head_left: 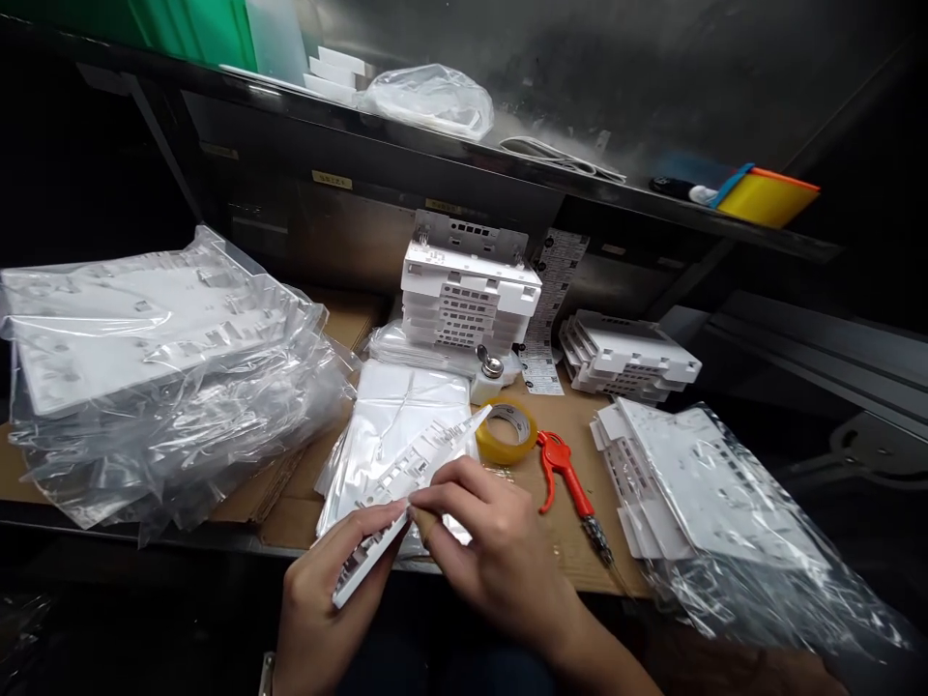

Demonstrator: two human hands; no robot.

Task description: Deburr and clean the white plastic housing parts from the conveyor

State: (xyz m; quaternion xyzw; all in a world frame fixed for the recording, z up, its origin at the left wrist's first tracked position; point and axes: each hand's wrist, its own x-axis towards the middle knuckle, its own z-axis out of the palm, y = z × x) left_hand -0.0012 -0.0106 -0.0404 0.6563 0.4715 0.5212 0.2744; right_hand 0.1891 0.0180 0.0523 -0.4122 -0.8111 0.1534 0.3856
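A white moulded plastic panel (424, 462) with slots and clips is tilted up over the front of the bench. My left hand (340, 570) is closed round its near lower end, thumb on top. On the panel's edge, the fingertips of my right hand (493, 541) are pinched together; whatever lies between them is too small or hidden to name. Clear plastic bags (406, 396) are stacked flat beneath the panel. Just right of them lie a roll of yellowish tape (533, 440) and a red air blow gun (572, 478).
Bagged white panels (145, 338) are heaped at left, with more bagged panels (725, 483) at right. Behind stand stacked panels (471, 290), a small dispenser bottle (487, 377), a label sheet (555, 300) and another panel stack (630, 353). A metal shelf (406, 135) crosses above.
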